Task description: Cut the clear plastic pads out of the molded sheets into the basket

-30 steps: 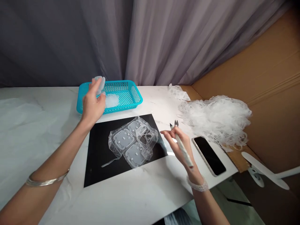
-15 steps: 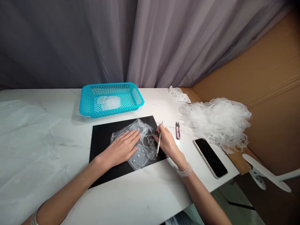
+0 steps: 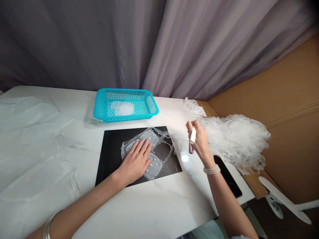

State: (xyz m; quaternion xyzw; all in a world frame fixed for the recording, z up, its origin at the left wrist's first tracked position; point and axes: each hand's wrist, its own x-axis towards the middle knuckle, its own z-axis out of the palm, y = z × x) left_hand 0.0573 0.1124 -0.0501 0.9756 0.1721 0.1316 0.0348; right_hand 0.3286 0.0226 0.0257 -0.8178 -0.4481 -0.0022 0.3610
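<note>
My left hand point(image 3: 134, 162) lies flat with its fingers spread on a clear moulded plastic sheet point(image 3: 156, 167), which has rounded rectangular panels and rests on a black mat point(image 3: 111, 159). My right hand point(image 3: 200, 141) is raised off the table to the right of the mat, just beside a heap of clear plastic strips point(image 3: 236, 142). It grips a white-handled tool point(image 3: 192, 134), and pink thread snips point(image 3: 191, 149) show below it. The tool's tip is hidden.
A turquoise perforated basket point(image 3: 149, 111) holds clear plastic pieces point(image 3: 122, 108) at the back of the white marble table point(image 3: 159, 205). A phone point(image 3: 228, 176) lies partly hidden behind my right arm. Cardboard stands at the right, with a curtain behind.
My right hand has lifted off the sheet and moved right towards the heap. The pink snips have left the table top. The tangled strips on the sheet no longer show.
</note>
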